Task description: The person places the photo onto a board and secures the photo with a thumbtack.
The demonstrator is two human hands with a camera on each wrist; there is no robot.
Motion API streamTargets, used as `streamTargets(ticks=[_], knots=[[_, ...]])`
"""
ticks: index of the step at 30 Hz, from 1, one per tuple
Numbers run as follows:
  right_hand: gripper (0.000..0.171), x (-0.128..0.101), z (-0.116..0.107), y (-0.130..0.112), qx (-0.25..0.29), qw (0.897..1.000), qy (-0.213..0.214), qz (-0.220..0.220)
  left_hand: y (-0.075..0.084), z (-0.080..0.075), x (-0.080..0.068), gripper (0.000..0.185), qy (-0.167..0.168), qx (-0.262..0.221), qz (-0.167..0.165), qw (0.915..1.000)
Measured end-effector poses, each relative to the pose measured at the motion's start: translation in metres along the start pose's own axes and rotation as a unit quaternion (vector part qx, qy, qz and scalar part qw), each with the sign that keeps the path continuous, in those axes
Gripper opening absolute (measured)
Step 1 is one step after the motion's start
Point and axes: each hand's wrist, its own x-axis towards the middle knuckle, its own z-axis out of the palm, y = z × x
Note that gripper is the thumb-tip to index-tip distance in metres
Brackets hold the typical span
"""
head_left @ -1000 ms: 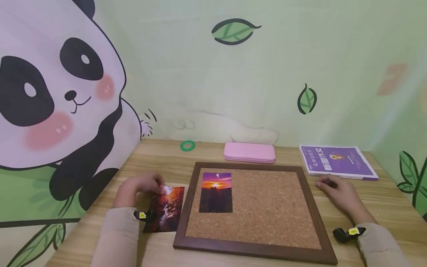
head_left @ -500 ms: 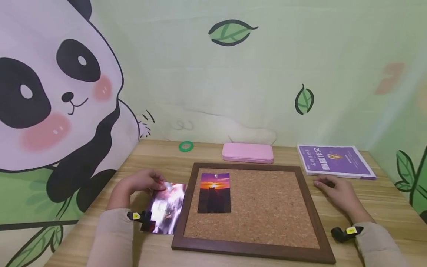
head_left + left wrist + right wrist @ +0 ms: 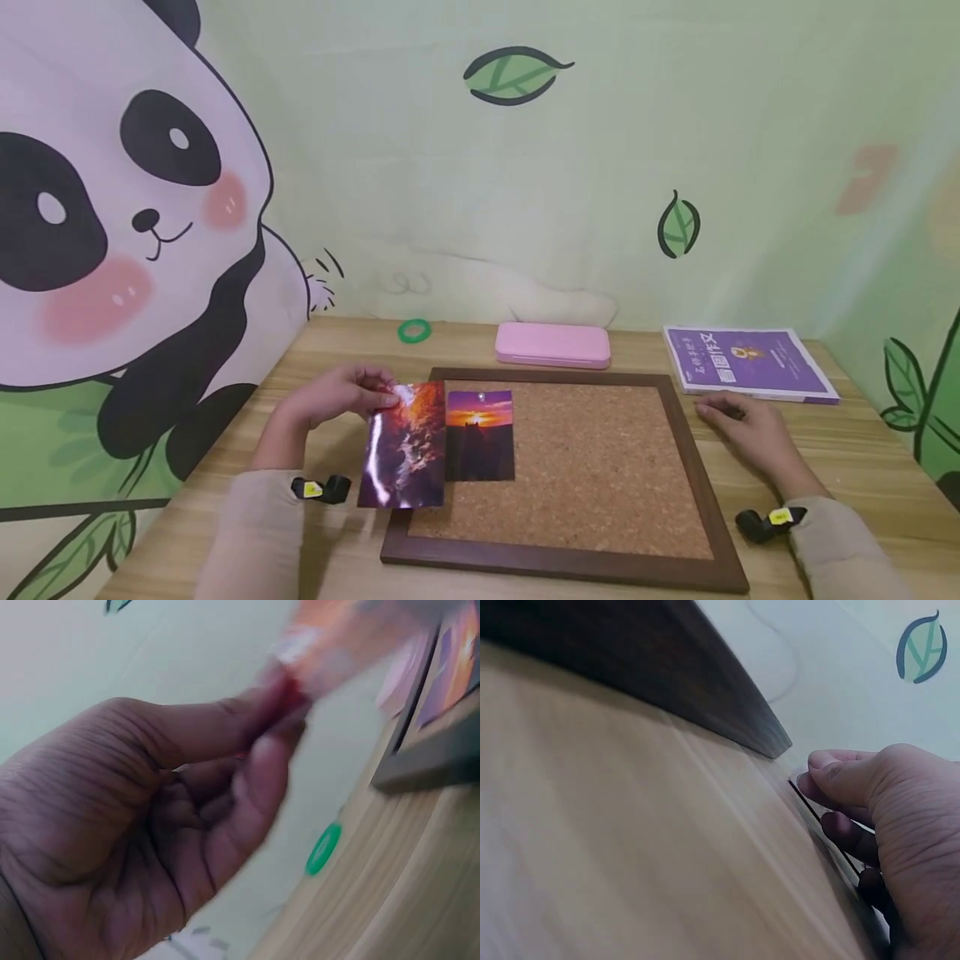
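Observation:
My left hand (image 3: 330,404) (image 3: 150,825) pinches the top corner of a glossy red-and-purple photo (image 3: 405,450) (image 3: 352,637) between thumb and forefinger. The photo is lifted and hangs over the left rail of a dark wooden-framed cork board (image 3: 562,562) (image 3: 427,761). It partly overlaps a sunset photo (image 3: 480,437) pinned near the board's top left. My right hand (image 3: 742,425) (image 3: 885,802) rests on the table just right of the board's frame (image 3: 667,675). Its fingers are loosely curled and I see nothing in them.
A green ring (image 3: 414,331) (image 3: 323,849) and a pink case (image 3: 552,345) lie near the back wall. A purple book (image 3: 750,364) lies at the back right, just beyond my right hand. The wooden table (image 3: 862,467) sits in a corner between painted walls.
My left hand has lifted the red-and-purple photo off the table and carried it right, from beside the board to over its left edge. The right hand has stayed put.

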Motion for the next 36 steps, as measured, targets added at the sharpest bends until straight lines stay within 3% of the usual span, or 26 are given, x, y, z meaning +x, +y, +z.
streamTargets(ticks=[5, 8, 13, 19, 23, 26, 31, 36], knots=[[0.022, 0.003, 0.003, -0.004, 0.013, 1.000, 0.005, -0.010, 0.023, 0.023, 0.024, 0.029, 0.035, -0.002, 0.040, 0.9986], [0.022, 0.002, 0.005, -0.004, 0.016, 1.000, 0.007, -0.007, 0.035, 0.038, 0.038, 0.026, 0.031, 0.006, 0.066, 0.9973], [0.023, 0.002, 0.006, -0.001, 0.017, 1.000, 0.003, -0.005, 0.054, 0.062, 0.058, 0.019, 0.020, 0.004, 0.081, 0.9965], [0.024, 0.003, 0.004, 0.000, 0.018, 1.000, 0.003, -0.001, 0.076, 0.106, 0.088, 0.020, 0.029, 0.013, 0.108, 0.9936], [0.024, 0.003, 0.005, 0.000, 0.022, 1.000, 0.005, 0.000, 0.079, 0.137, 0.104, 0.019, 0.066, 0.049, 0.105, 0.9911], [0.023, 0.004, 0.007, 0.000, 0.027, 1.000, 0.005, 0.006, 0.073, 0.153, 0.112, 0.018, 0.105, 0.094, 0.106, 0.9844], [0.023, 0.003, 0.007, 0.000, 0.034, 0.999, 0.005, 0.008, 0.065, 0.162, 0.118, 0.017, 0.137, 0.143, 0.125, 0.9722], [0.022, 0.003, 0.005, -0.002, 0.040, 0.999, 0.003, 0.007, 0.063, 0.164, 0.120, 0.016, 0.140, 0.154, 0.138, 0.9683]])
